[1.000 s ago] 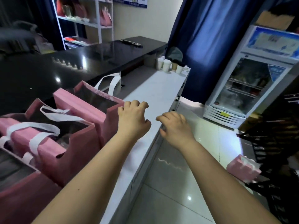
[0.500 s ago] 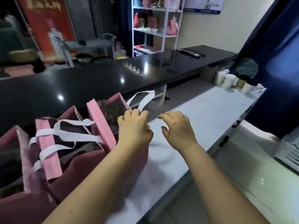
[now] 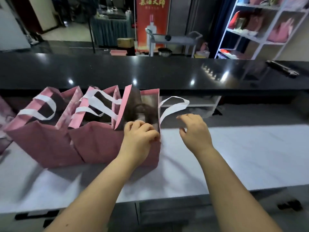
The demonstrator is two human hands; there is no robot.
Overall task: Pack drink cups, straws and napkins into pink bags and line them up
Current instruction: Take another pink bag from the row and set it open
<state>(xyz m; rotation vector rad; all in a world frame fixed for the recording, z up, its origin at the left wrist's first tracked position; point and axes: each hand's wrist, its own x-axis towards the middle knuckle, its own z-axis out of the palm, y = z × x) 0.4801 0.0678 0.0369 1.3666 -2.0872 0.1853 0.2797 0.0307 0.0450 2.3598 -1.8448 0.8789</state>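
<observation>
three pink bags (image 3: 100,144) stand touching in a row on the table (image 3: 234,156). the left hand (image 3: 140,136), fingers curled, grips the rightmost bag (image 3: 151,159) at its rim. the right hand (image 3: 195,131) hovers beside it, relaxed and empty. the view has swung to face the row, so lining-up is likely underway.

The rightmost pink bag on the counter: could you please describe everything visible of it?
The pink bag stands upright and open at the right end of a row of like bags on the white counter. It looks like matte fabric, dusty pink with a brighter rim. One white handle loops out to its right. The left hand grips its near rim; its left side touches the neighbouring bag. Its inside is dark and blurred, contents unclear.
</observation>
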